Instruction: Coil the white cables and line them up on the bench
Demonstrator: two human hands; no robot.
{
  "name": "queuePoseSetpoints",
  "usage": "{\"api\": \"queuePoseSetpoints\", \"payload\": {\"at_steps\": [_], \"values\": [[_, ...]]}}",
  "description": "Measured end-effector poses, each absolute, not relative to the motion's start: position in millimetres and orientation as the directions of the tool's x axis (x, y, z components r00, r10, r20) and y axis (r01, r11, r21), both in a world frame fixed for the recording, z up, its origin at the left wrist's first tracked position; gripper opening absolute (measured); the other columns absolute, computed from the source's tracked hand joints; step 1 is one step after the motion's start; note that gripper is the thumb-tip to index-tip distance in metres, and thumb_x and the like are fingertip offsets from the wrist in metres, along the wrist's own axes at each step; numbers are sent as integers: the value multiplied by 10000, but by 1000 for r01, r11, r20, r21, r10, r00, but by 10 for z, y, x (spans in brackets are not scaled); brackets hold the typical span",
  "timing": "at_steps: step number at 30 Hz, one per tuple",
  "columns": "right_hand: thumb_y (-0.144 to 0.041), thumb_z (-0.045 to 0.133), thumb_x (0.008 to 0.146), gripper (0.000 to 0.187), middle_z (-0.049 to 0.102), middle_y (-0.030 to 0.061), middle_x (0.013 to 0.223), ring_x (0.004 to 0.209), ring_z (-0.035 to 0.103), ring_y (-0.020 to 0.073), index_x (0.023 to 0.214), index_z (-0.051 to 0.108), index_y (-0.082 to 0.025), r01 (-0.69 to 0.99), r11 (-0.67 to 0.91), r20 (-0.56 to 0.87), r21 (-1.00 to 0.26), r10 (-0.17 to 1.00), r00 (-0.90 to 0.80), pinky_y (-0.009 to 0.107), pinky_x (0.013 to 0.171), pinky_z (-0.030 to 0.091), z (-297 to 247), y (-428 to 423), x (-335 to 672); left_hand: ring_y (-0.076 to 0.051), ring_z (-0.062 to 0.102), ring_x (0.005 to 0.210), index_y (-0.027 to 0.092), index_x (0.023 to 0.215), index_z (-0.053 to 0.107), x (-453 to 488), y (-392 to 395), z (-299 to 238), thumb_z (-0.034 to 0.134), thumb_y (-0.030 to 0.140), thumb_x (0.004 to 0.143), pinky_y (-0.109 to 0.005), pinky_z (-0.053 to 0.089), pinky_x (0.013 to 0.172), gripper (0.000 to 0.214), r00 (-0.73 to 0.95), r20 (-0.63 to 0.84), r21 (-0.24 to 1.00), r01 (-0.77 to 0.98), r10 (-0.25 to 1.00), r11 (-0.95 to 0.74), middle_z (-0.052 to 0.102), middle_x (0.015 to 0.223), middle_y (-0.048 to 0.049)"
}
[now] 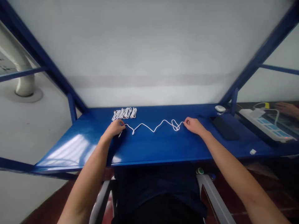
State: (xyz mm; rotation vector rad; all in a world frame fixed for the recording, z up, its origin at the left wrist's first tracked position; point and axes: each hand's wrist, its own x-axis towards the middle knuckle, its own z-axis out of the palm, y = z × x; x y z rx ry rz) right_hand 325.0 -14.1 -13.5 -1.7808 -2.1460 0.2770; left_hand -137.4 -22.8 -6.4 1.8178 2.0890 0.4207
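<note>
The left hand (115, 129) is curled shut, gripping the white cable (154, 128) near its small plug (120, 134), while the right hand (194, 125) pinches the cable's other end between its fingertips. The cable zigzags between them, with a loop (174, 125) near the right hand. Just beyond the left hand, coiled white cables (124, 114) lie on the blue metal table (151, 149); past the right hand sit a black device (224, 127) and a power strip (263, 124), with another person's hand (288, 109) beyond it.

Passable: blue tabletop (149, 149) nearer than the white cable (154, 126). Obstacles: bundled cables (124, 114) beyond the left hand (114, 129), black slab (224, 128) beside the right hand (193, 126).
</note>
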Motion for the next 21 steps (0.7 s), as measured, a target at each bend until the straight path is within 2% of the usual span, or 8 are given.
{"api": "queuePoseSetpoints", "payload": {"at_steps": [7,14,18,21], "values": [[-316,562,852,155,657,37,683,641,609,168,777,614,-190,914,152,136,-376,985,-108,250,588,404,-164,-111,3328,-220,660,809,189,901,676,-1623,-240,-58,624,317,709,-237,425,604,236,-197,-2,276,942,980,190,712,880,-75],[-328,571,849,171,692,61,759,703,628,186,778,639,-189,927,23,95,-373,995,14,262,625,420,-109,-128,3434,-227,671,792,185,904,672,-1898,-288,26,615,314,719,-245,444,602,232,-317,-43,246,916,947,318,720,844,-70],[-319,558,859,159,690,53,759,698,622,182,801,633,-192,936,44,97,-349,995,-10,260,617,404,-118,-149,3357,-276,668,880,187,940,668,-1836,-375,150,609,323,751,-283,467,639,240,-320,-25,153,935,947,320,717,930,-105],[-310,536,872,156,688,46,755,684,616,176,813,627,-198,946,89,118,-312,991,-54,257,599,379,-148,-171,3218,-305,662,863,171,1049,633,-1397,-481,299,536,376,834,-347,482,668,312,-284,84,133,953,955,272,703,952,-132]]}}
